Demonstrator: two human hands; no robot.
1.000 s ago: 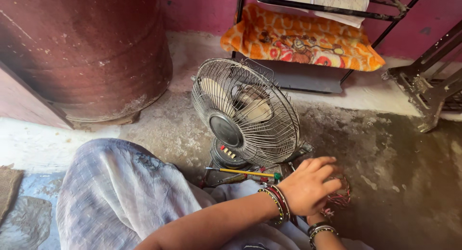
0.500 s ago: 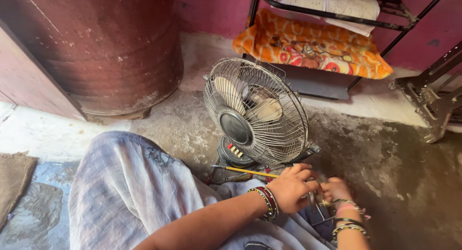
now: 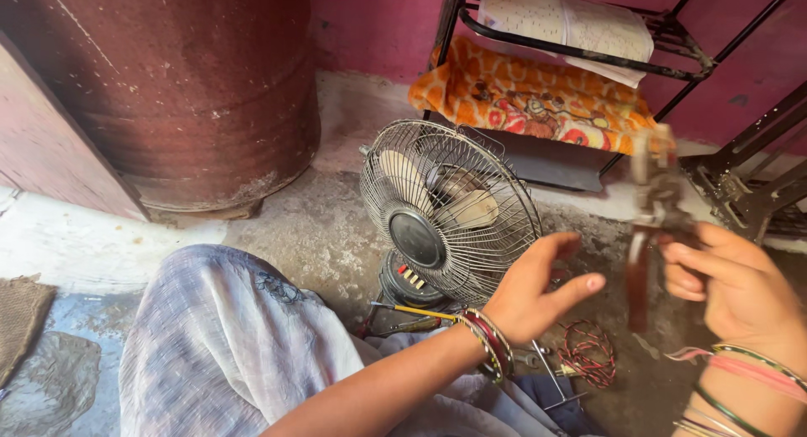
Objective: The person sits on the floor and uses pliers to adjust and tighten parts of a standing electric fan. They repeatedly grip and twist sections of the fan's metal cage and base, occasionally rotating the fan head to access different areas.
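A small table fan (image 3: 450,210) with a wire cage stands on the concrete floor, facing me. My left hand (image 3: 538,294) hovers in front of the fan's right edge, fingers spread and empty, with bangles on the wrist. My right hand (image 3: 731,294) is raised at the right and grips a pair of pliers (image 3: 651,210) by the brown handles; the jaws point up and are blurred. A yellow-shafted screwdriver (image 3: 412,313) lies by the fan's base. A coil of red and black wire (image 3: 588,357) lies on the floor below my left hand.
A large rusty drum (image 3: 193,84) stands at the back left. A black metal rack (image 3: 588,59) with an orange patterned cloth (image 3: 530,97) and papers is behind the fan. My knee in pale checked cloth (image 3: 227,344) fills the lower left. A metal frame (image 3: 756,176) is at the right.
Both hands have lifted from the floor beside the fan's base. My right hand now holds the pliers up in the air, and my left hand has opened.
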